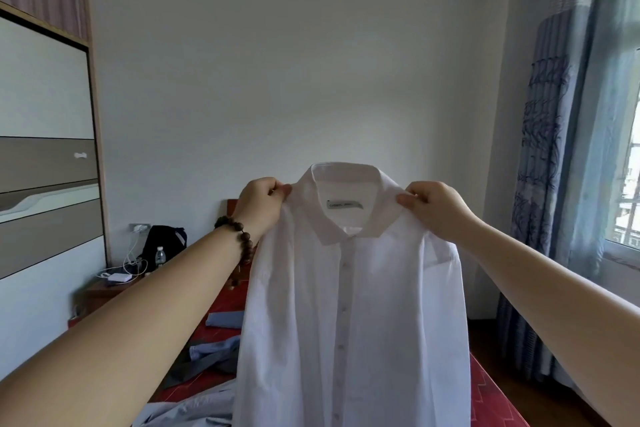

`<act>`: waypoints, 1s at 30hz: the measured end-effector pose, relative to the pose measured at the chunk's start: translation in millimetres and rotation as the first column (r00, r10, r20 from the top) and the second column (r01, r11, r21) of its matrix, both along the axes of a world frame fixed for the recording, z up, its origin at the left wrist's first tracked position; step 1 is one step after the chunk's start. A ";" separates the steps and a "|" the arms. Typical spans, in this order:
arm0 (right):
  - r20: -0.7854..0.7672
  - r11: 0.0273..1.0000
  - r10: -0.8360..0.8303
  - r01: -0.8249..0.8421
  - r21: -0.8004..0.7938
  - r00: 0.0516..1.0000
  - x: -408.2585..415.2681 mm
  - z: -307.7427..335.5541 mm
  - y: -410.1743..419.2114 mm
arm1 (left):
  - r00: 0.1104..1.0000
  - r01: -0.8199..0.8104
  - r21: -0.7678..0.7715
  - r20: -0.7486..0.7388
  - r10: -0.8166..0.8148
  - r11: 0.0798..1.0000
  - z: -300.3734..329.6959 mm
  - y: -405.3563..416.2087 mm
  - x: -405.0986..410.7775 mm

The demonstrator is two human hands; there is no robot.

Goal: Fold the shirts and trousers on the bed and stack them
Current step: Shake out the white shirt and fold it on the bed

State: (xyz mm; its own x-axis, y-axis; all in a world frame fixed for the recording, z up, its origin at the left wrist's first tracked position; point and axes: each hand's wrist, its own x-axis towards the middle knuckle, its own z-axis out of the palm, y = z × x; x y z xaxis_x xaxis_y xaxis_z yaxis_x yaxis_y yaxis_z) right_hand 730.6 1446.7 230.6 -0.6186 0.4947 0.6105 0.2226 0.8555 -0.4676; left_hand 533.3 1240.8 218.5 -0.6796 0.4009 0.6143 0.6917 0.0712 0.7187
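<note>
Shirt [349,305] hangs pinched by left hand [260,203], right hand [435,209].

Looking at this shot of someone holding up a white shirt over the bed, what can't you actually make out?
All in the head view:
- Most of the bed: hidden behind the white shirt.
- Shirt hem: cut off by the bottom edge.
- Collar label: print too small to read.
- Grey garments: partly covered, so shirts or trousers is unclear.
- Left hand and right hand: fingertips tucked behind the shoulders.
</note>
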 end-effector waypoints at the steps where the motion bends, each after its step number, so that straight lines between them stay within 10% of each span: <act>1: -0.023 1.000 -0.020 0.019 -0.013 1.000 -1.6 0.2 -0.1 | 0.996 0.037 0.008 0.081 -0.038 0.999 -0.5 2.6 2.8; 10: -0.057 0.934 0.118 -0.130 -0.334 0.991 7.9 -0.4 5.1 | 0.920 0.316 -0.089 0.271 -0.282 0.945 -8.3 -11.2 0.9; 16: 0.072 0.671 0.440 -0.275 -0.688 0.895 15.0 -8.7 3.1 | 0.860 0.485 -0.161 0.268 -0.435 0.860 -24.3 -10.6 0.5; 21: 0.202 0.826 0.346 -0.195 -0.528 0.916 10.2 -18.1 -4.5 | 0.945 0.301 -0.101 0.165 -0.282 0.948 -28.5 -2.9 10.5; 30: -0.276 0.880 0.169 -0.271 -0.391 0.946 -31.2 -34.2 -62.1 | 0.973 0.231 0.004 -0.011 -0.231 0.973 -19.3 30.8 58.9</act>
